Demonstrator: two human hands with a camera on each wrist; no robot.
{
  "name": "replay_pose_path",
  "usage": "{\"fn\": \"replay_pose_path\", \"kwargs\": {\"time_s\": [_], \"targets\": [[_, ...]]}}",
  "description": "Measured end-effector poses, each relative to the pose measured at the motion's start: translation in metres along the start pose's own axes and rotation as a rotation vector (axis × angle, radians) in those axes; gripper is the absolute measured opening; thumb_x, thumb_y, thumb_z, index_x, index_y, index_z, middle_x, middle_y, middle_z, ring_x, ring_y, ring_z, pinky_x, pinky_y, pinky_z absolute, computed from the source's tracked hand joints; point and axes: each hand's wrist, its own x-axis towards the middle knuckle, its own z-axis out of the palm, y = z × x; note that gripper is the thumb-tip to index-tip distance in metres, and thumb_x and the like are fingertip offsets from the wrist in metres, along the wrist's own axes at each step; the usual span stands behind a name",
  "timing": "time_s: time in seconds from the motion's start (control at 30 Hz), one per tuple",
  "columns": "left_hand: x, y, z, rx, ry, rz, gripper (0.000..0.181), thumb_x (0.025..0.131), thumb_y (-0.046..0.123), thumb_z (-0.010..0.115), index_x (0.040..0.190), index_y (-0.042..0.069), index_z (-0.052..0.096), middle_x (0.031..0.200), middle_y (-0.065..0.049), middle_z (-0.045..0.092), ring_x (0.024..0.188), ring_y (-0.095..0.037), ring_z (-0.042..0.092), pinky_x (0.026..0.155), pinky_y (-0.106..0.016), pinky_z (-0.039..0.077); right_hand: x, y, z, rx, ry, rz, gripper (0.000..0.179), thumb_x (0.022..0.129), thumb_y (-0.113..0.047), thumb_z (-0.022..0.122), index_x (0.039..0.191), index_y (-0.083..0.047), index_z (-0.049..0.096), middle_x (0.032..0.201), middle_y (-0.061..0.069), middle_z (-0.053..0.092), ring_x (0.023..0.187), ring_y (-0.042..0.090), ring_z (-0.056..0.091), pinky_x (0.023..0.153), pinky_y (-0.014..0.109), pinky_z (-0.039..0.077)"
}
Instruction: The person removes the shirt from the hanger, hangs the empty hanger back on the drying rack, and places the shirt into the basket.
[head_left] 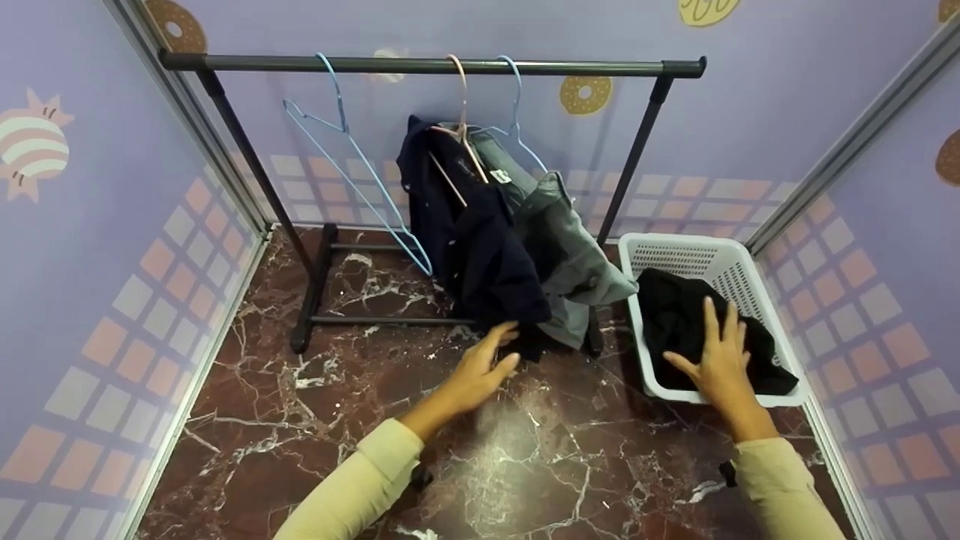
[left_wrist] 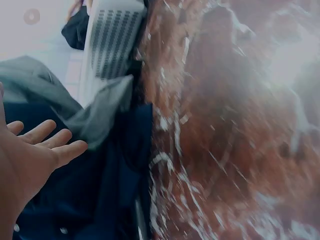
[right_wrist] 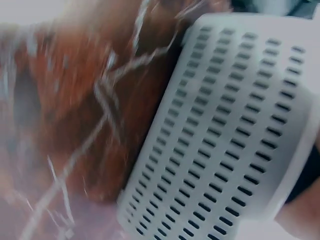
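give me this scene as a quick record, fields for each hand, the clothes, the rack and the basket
left hand: fingers straight, at the hem of the navy garment
right hand: spread flat on the black garment
rack: dark rail with three hangers; navy garment and grey garment hang from it, the blue hanger on the left is bare
basket: white slotted basket on the marble floor, holding the black garment
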Motion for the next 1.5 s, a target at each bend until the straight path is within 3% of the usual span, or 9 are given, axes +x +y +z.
{"fn": "replay_pose_path", "kwargs": {"time_s": [0.2, 0.37, 0.43, 0.57, 0.73, 1.0, 1.1, 1.23, 1.5], "targets": [[-0.009, -0.021, -0.011, 0.071, 0.059, -0.001, 0.058, 0.107, 0.025, 0.053, 0.157, 0.001, 0.035, 0.155, -0.02, 0.05, 0.145, -0.034, 0.046, 0.124, -0.05, 0.034, 0.023, 0.003, 0.005, -0.13, -0.01, -0.125, 0.116, 0.086, -0.046, 0.081, 0.168, -0.02, 0.003, 0.17, 0.03, 0.002, 0.151, 0.062, 0.005, 0.101, 0.093, 0.013], [-0.017, -0.035, -0.017, 0.201, 0.024, -0.041, 0.064, 0.108, 0.035, 0.05, 0.16, 0.004, 0.031, 0.162, -0.019, 0.039, 0.151, -0.037, 0.038, 0.125, -0.051, 0.03, 0.036, 0.004, 0.005, -0.27, 0.104, -0.215, 0.123, 0.079, -0.051, 0.084, 0.165, -0.004, 0.009, 0.171, 0.027, 0.003, 0.152, 0.058, 0.012, 0.104, 0.089, 0.02], [-0.02, -0.039, -0.02, 0.236, 0.008, -0.06, 0.065, 0.108, 0.038, 0.049, 0.161, 0.006, 0.03, 0.163, -0.021, 0.037, 0.151, -0.041, 0.036, 0.125, -0.055, 0.03, 0.041, 0.003, 0.005, -0.287, 0.102, -0.253, 0.123, 0.08, -0.052, 0.082, 0.164, 0.001, 0.009, 0.171, 0.026, 0.005, 0.154, 0.056, 0.011, 0.109, 0.086, 0.02], [-0.026, -0.045, -0.025, 0.261, -0.003, -0.099, 0.064, 0.108, 0.037, 0.049, 0.162, 0.008, 0.029, 0.163, -0.022, 0.036, 0.15, -0.045, 0.034, 0.124, -0.058, 0.028, 0.05, 0.001, 0.006, -0.186, -0.032, -0.277, 0.114, 0.09, -0.049, 0.075, 0.161, 0.009, 0.007, 0.169, 0.031, 0.004, 0.154, 0.056, 0.007, 0.114, 0.083, 0.014], [-0.029, -0.053, -0.03, 0.26, 0.009, -0.121, 0.064, 0.109, 0.037, 0.049, 0.162, 0.006, 0.03, 0.163, -0.024, 0.035, 0.151, -0.046, 0.034, 0.125, -0.058, 0.028, 0.062, -0.003, 0.007, -0.094, -0.248, -0.191, 0.104, 0.099, -0.048, 0.065, 0.16, 0.012, 0.005, 0.166, 0.038, -0.001, 0.151, 0.063, 0.001, 0.114, 0.084, 0.008], [-0.034, -0.06, -0.036, 0.276, 0.009, -0.199, 0.069, 0.108, 0.046, 0.046, 0.164, 0.013, 0.025, 0.166, -0.022, 0.031, 0.152, -0.044, 0.032, 0.124, -0.059, 0.027, 0.084, -0.002, 0.011, -0.163, -0.475, -0.127, 0.093, 0.102, -0.04, 0.059, 0.161, 0.008, 0.006, 0.165, 0.04, 0.0, 0.149, 0.064, 0.002, 0.113, 0.084, 0.012], [-0.035, -0.064, -0.036, 0.301, 0.008, -0.201, 0.069, 0.108, 0.046, 0.047, 0.165, 0.014, 0.024, 0.166, -0.023, 0.031, 0.152, -0.043, 0.033, 0.124, -0.059, 0.028, 0.085, -0.001, 0.015, -0.214, -0.542, -0.127, 0.092, 0.101, -0.035, 0.061, 0.161, 0.007, 0.006, 0.164, 0.041, 0.0, 0.148, 0.065, 0.004, 0.112, 0.084, 0.015], [-0.037, -0.07, -0.035, 0.402, -0.007, -0.155, 0.069, 0.107, 0.043, 0.049, 0.163, 0.009, 0.027, 0.164, -0.026, 0.031, 0.152, -0.045, 0.031, 0.125, -0.059, 0.027, 0.084, 0.0, 0.018, -0.273, -0.584, -0.135, 0.091, 0.099, -0.03, 0.063, 0.16, 0.007, 0.008, 0.164, 0.041, 0.003, 0.148, 0.065, 0.007, 0.111, 0.083, 0.019], [-0.039, -0.076, -0.037, 0.719, -0.052, -0.034, 0.079, 0.103, 0.047, 0.056, 0.163, 0.004, 0.026, 0.167, -0.028, 0.023, 0.154, -0.052, 0.021, 0.124, -0.066, 0.023, 0.081, -0.002, 0.021, -0.309, -0.601, -0.136, 0.089, 0.097, -0.029, 0.064, 0.16, 0.008, 0.012, 0.164, 0.041, 0.006, 0.148, 0.065, 0.01, 0.111, 0.083, 0.022]]}}
